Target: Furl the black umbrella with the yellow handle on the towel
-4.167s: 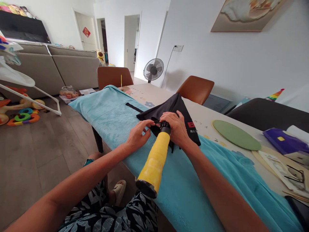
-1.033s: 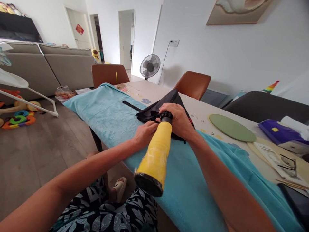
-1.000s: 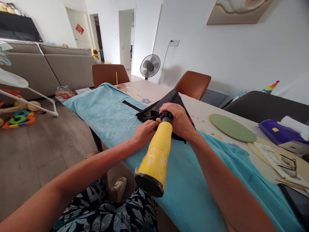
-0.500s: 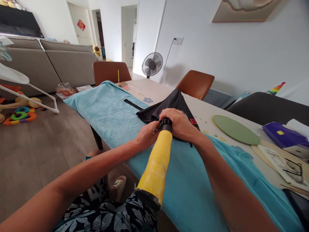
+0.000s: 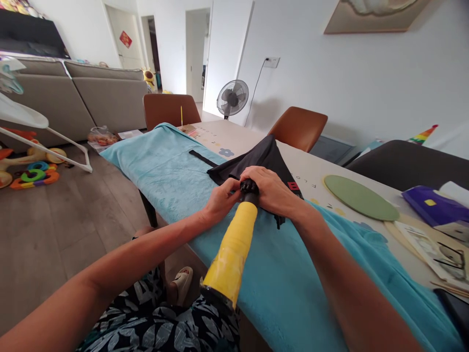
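Shifting at the collar: I am seeing the left hand walking its fingertips from the canopy onto it since a moment ago, the work staying at that joint.
Hands: left hand pinching the collar; right hand closing around the umbrella beside it.
Place: umbrella lying on the towel, handle overhanging its near edge.
Axis: running across the towel, handle pointing at me and dipping, canopy pointing away.

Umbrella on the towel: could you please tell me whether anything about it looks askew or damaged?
No damage shows. The umbrella canopy lies loose and bunched on the towel, its strap trailing unfastened, and the yellow handle juts past the table edge.
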`<act>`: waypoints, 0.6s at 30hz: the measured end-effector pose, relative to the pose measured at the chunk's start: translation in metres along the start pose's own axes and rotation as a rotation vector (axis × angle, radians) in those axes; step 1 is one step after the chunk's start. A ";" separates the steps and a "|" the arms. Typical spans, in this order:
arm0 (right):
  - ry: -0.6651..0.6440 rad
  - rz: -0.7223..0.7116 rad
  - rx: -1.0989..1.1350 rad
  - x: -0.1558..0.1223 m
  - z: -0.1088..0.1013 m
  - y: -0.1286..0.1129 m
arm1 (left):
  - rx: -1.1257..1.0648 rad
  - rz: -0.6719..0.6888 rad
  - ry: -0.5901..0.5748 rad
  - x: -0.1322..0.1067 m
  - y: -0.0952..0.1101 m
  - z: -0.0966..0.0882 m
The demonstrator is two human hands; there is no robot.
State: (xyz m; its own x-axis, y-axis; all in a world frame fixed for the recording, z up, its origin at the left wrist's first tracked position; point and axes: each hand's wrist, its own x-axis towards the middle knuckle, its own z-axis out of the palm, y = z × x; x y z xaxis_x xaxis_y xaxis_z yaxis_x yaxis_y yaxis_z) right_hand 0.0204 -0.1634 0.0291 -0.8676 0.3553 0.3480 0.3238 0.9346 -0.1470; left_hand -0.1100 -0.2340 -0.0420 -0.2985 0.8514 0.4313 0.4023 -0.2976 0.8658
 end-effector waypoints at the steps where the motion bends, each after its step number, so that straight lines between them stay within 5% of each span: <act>1: 0.003 -0.003 -0.016 0.000 0.001 0.000 | -0.029 -0.004 -0.007 0.001 -0.001 0.000; 7: 0.030 -0.033 -0.105 -0.004 0.006 0.005 | -0.303 -0.152 -0.067 0.008 -0.003 -0.002; 13: -0.053 -0.101 -0.203 -0.005 0.016 0.011 | -0.825 -0.833 -0.386 0.019 0.001 -0.018; 18: -0.023 -0.076 -0.233 -0.005 0.009 0.007 | -0.977 -1.009 -0.719 0.029 -0.002 -0.017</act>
State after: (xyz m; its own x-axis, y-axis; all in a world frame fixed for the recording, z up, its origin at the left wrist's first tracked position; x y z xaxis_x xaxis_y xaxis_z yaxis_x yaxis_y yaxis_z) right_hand 0.0230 -0.1587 0.0177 -0.9003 0.2857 0.3284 0.3330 0.9379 0.0970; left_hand -0.1348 -0.2161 -0.0272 0.4835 0.7976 -0.3607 -0.4763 0.5854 0.6561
